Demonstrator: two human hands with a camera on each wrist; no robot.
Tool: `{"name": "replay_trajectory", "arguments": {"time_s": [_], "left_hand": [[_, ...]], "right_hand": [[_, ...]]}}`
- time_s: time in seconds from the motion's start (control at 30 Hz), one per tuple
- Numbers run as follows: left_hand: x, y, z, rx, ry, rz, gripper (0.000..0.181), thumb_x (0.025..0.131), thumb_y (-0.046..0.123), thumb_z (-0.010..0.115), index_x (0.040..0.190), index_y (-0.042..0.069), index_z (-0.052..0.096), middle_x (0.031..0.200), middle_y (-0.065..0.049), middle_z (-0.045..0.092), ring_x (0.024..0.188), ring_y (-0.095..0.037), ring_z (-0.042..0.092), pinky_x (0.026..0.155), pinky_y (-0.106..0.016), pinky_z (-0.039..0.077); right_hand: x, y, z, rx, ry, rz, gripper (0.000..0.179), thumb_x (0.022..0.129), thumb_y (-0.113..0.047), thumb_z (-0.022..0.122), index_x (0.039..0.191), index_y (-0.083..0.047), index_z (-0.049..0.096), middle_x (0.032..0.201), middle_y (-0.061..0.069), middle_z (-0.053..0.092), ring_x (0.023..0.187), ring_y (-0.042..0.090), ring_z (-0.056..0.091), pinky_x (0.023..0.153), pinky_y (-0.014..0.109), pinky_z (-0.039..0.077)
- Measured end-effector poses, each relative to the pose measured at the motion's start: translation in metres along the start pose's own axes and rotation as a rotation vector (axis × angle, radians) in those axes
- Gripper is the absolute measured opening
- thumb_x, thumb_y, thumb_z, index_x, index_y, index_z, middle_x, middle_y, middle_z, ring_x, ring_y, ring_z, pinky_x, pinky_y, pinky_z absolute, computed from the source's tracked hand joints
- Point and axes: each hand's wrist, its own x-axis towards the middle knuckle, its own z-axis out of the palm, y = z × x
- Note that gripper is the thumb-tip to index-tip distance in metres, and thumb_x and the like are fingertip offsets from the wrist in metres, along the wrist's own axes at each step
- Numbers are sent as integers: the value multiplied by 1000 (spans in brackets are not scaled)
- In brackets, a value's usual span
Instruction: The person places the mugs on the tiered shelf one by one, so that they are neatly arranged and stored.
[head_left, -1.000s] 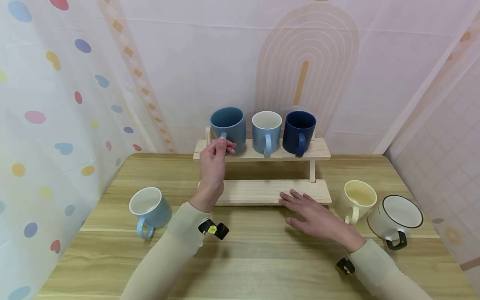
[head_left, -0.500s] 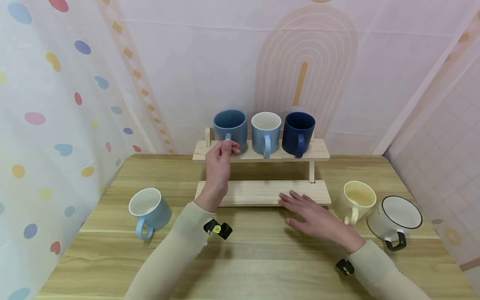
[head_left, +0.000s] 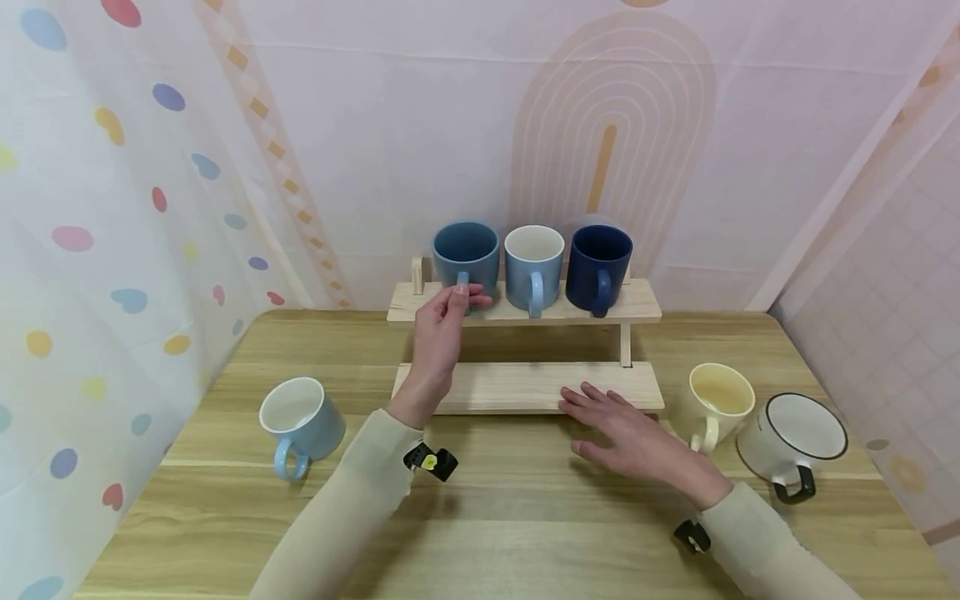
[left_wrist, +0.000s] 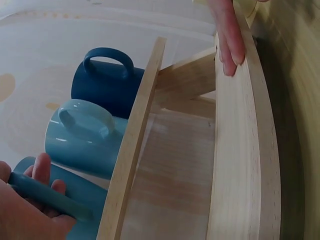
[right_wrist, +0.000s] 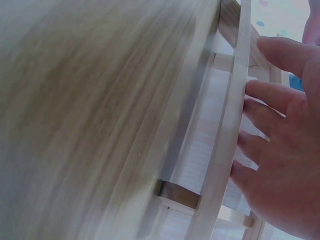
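My left hand (head_left: 441, 329) grips the handle of a grey-blue mug (head_left: 480, 265) at the left end of the wooden rack's top shelf (head_left: 405, 304). In the left wrist view, fingers curl round that mug's handle (left_wrist: 47, 194). The mug is upright and looks to be on the shelf. To its right are a light blue mug (head_left: 525, 282) with a white inside and a dark blue mug (head_left: 585, 279), handles facing me. My right hand (head_left: 630, 437) lies with fingers spread, its fingertips touching the front of the lower shelf (head_left: 517, 385).
Another light blue mug (head_left: 311, 425) stands on the wooden table (head_left: 495, 533) at the left. At the right are a yellow mug (head_left: 690, 408) and a white mug (head_left: 765, 442) with a black rim. A patterned curtain (head_left: 420, 125) hangs behind.
My left hand has shifted the grey-blue mug right and slightly down, closer to the light blue mug beside it. The right hand has stayed at the lower shelf.
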Motion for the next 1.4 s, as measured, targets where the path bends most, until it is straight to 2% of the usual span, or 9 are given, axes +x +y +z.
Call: {"name": "replay_trajectory", "arguments": {"time_s": [0.13,0.37,0.63,0.93,1.2,1.4], "left_hand": [[0,-2,-2,-13,-20,0,38,113,28,46,124,0,69,111,-16,76,129,-16,55,115,-40,36],[-3,-5,-5,-31,-15,-1,38,111,31,50,129,2,69,120,-16,74,133,-14,53,116,-40,36],[-11,-5,-6,-61,28,-24,34,109,23,55,134,2,64,132,-14,68,129,-20,55,115,-40,40],[-20,-10,-13,-54,50,6,36,107,17,56,138,-1,59,141,-14,59,132,-24,54,116,-41,41],[-31,-17,-29,19,-10,89,42,108,23,54,144,2,57,149,-9,57,140,-20,50,118,-42,39],[-40,-18,-44,128,-97,131,50,109,29,49,152,3,48,157,-10,49,145,-28,45,118,-48,38]], "right_hand": [[-1,0,0,3,6,-3,58,102,-28,65,152,-2,51,162,13,41,152,41,30,121,63,22],[-1,1,0,5,17,-23,55,103,-28,63,151,-1,52,161,14,42,150,43,33,119,66,25],[-1,2,1,-1,25,-37,55,104,-28,63,151,-1,52,161,15,43,149,43,34,119,66,25],[-2,2,3,-8,35,-34,56,103,-28,63,151,-2,51,161,14,43,149,43,33,118,67,25],[-2,2,3,-5,41,-24,56,101,-25,66,150,-2,52,161,13,43,150,42,33,119,65,24],[-1,2,3,-5,21,-11,58,102,-26,66,152,-2,51,162,12,41,152,40,30,121,63,22]]}}
